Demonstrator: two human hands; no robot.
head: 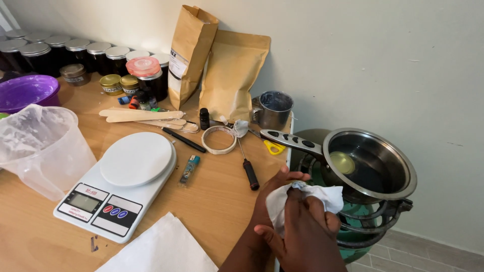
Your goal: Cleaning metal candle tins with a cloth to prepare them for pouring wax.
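Note:
Both of my hands are together at the table's right edge, wrapped around a crumpled white tissue (322, 197). My right hand (305, 234) lies on top and closes over the tissue. My left hand (275, 194) is underneath with the fingers curled around the tissue. Just beyond them a steel saucepan (390, 174) with a little yellowish liquid sits on a gas burner (378, 221), its handle (292, 140) pointing toward the table.
On the wooden table (222, 201): a white kitchen scale (121, 184), clear plastic jug (40, 148), screwdriver (248, 168), lighter (190, 169), tape roll (219, 139), wooden sticks (143, 117), steel cup (273, 109), two brown paper bags (212, 63), several dark jars (65, 53), purple bowl (25, 91), white paper (161, 249).

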